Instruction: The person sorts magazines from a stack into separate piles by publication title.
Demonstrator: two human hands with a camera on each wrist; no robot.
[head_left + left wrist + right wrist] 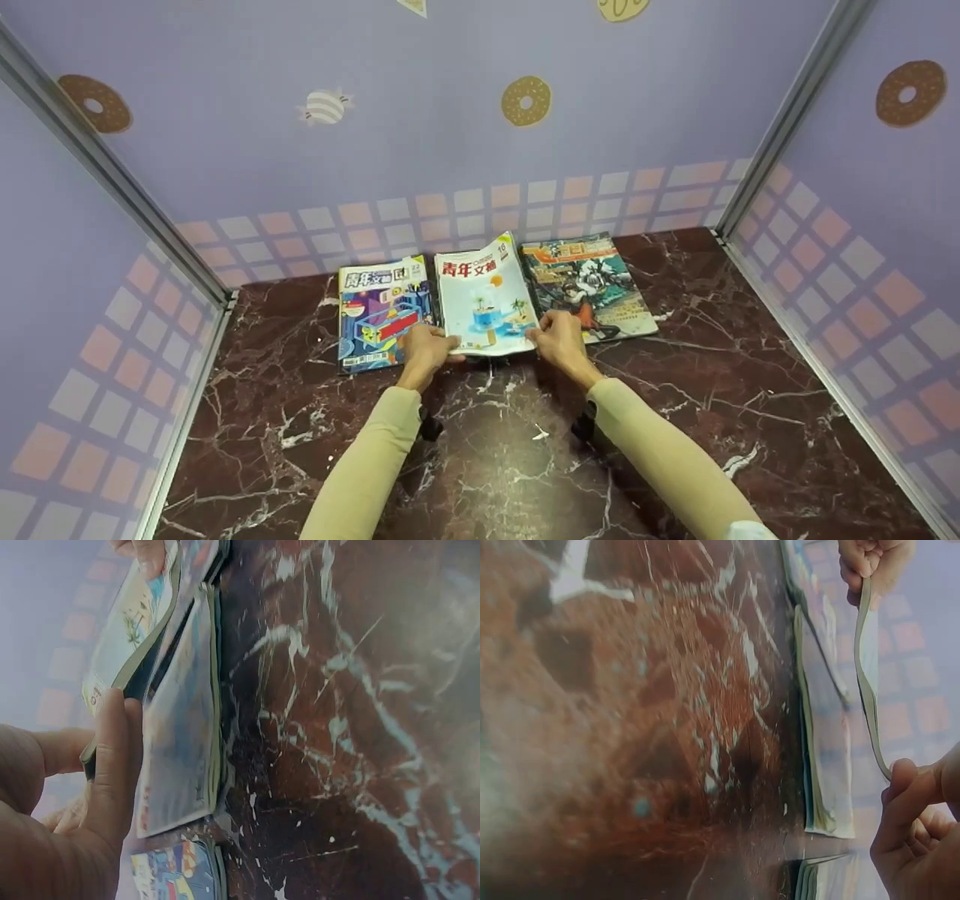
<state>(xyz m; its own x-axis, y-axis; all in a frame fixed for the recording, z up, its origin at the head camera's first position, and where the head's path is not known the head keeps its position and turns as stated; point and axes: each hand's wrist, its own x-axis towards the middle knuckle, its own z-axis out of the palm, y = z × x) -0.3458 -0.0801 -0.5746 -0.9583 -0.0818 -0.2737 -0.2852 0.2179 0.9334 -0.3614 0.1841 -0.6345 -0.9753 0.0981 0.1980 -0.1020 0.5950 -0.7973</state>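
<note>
A magazine with a white cover, showing an orange sun and small palm islands, is gripped by its near edge in both hands. My left hand pinches its near left corner between thumb and fingers. At the near right corner, my right hand pinches it the same way. Both wrist views show its near edge bowed and raised over another magazine lying on the surface, which is mostly hidden in the head view. A colourful magazine lies to the left, partly behind my left hand.
A darker illustrated magazine lies to the right, close to my right hand. All rest on a dark red marbled surface. A purple back wall stands just behind them, with side panels at left and right.
</note>
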